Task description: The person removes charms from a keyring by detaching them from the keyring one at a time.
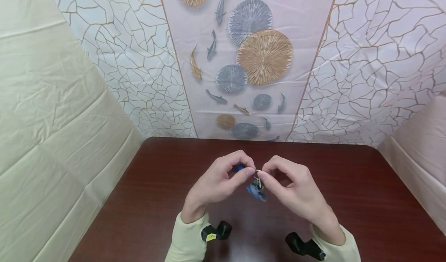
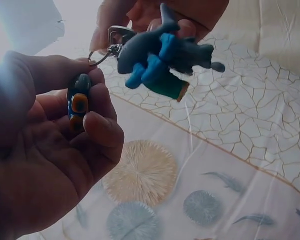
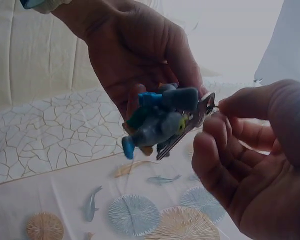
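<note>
Both hands meet over the table, pinching a small metal key ring (image 2: 97, 59) between thumbs and fingertips. My left hand (image 1: 221, 178) grips its left side. A small blue, grey and orange figurine (image 2: 78, 102) sits among that hand's fingers, showing as a blue spot in the head view. On the other side of the ring, my right hand (image 1: 292, 188) pinches with thumb and forefinger. A grey and blue figurine charm (image 2: 150, 57) with a green part dangles from a metal clasp below the fingertips. Seen from the right wrist, the charm (image 3: 160, 120) partly covers the left hand.
Beneath the hands is a dark reddish-brown table (image 1: 156, 208). Behind its far edge hangs a patterned cloth (image 1: 230, 111) with fish and round leaf prints. Pale cloth (image 1: 69, 130) drapes the left side, and more hangs at right. A black wrist camera (image 1: 216, 231) is strapped to each sleeve.
</note>
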Action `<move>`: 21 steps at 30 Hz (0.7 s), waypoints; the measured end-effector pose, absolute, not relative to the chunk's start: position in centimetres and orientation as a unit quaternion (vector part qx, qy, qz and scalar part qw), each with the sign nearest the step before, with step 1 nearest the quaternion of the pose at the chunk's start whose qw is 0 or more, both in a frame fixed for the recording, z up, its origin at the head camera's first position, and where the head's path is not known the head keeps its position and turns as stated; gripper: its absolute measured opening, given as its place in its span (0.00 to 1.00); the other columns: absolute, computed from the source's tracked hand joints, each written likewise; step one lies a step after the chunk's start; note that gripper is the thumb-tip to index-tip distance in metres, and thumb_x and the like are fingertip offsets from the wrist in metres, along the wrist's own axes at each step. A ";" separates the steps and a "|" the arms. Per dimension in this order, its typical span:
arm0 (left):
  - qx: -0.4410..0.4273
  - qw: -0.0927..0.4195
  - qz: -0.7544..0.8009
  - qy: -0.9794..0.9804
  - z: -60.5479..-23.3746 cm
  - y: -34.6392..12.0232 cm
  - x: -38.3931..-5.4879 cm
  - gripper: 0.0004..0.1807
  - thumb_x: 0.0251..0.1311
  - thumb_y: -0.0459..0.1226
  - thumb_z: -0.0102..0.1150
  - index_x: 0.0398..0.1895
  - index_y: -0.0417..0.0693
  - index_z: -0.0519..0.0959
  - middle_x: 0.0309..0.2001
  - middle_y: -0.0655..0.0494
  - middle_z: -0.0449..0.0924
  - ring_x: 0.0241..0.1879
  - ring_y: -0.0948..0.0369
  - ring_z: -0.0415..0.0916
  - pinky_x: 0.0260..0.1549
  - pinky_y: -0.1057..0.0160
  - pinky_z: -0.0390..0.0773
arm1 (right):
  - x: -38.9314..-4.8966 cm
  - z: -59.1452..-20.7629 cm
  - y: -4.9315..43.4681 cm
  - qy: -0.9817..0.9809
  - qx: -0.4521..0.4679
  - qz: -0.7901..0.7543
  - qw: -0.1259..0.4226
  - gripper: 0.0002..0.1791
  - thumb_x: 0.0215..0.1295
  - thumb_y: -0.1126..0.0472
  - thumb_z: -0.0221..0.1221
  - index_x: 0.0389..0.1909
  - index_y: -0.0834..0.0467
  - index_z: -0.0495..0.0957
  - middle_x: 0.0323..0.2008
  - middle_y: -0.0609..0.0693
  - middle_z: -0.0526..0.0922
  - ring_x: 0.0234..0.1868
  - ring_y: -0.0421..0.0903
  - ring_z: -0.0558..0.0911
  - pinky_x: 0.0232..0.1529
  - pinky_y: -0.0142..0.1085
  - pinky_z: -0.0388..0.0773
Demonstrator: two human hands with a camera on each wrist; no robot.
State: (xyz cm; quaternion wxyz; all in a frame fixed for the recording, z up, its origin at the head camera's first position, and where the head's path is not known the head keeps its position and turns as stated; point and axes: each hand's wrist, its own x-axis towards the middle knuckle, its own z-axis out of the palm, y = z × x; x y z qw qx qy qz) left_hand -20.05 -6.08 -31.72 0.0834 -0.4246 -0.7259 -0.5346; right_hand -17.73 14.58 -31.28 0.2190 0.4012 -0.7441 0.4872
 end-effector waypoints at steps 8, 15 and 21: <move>-0.420 0.088 -0.551 -0.716 -31.7 -5.9 -20.1 0.01 0.69 0.31 0.52 0.39 0.42 0.74 0.33 0.48 0.78 0.32 0.60 0.74 0.34 0.68 0.77 | -17.9 -31.4 14.6 -0.688 0.456 0.527 0.200 0.18 0.53 0.83 0.60 0.38 0.58 0.79 0.27 0.45 0.77 0.24 0.35 0.76 0.21 0.23 0.73; -0.413 0.102 -0.567 -0.705 -31.9 -5.3 -20.2 0.02 0.70 0.31 0.51 0.39 0.40 0.73 0.33 0.47 0.78 0.33 0.63 0.76 0.35 0.66 0.79 | -18.1 -31.5 14.3 -0.653 0.487 0.546 0.197 0.18 0.52 0.85 0.59 0.38 0.62 0.79 0.28 0.50 0.77 0.26 0.36 0.77 0.21 0.23 0.74; -0.413 0.096 -0.564 -0.709 -31.9 -4.9 -20.1 0.03 0.70 0.32 0.52 0.39 0.40 0.73 0.33 0.48 0.77 0.32 0.66 0.74 0.33 0.68 0.78 | -18.0 -31.6 14.1 -0.644 0.483 0.553 0.213 0.16 0.52 0.84 0.60 0.37 0.63 0.78 0.28 0.49 0.77 0.26 0.35 0.76 0.21 0.23 0.74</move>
